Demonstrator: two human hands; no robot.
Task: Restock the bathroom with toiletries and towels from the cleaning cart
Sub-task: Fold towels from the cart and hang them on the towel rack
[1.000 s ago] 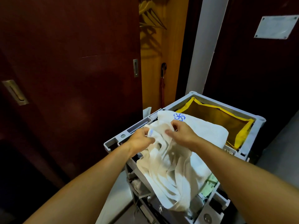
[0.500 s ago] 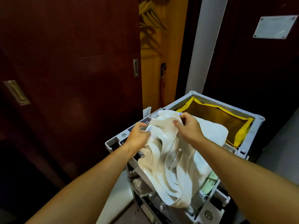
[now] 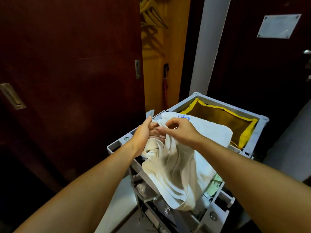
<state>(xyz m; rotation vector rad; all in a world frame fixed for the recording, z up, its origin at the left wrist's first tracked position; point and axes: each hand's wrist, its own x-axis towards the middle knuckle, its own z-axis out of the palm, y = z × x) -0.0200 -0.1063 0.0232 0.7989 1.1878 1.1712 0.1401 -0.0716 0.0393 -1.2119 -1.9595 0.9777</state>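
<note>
Towel [image 3: 175, 169] drapes over the cleaning cart [image 3: 257, 118]; right hand [image 3: 180, 130] pinches its top edge, left hand [image 3: 143, 132] presses alongside, fingers straight. Gather the hanging folds before lifting.

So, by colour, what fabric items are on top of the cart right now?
White towels: 2, a loose one and a folded one
Yellow bag liner: 1
Total: 3

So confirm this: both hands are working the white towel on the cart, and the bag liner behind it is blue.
Wrong on the colour. The head view shows both hands, left and right, on the white towel on the cart, but the bag liner is yellow.
</note>
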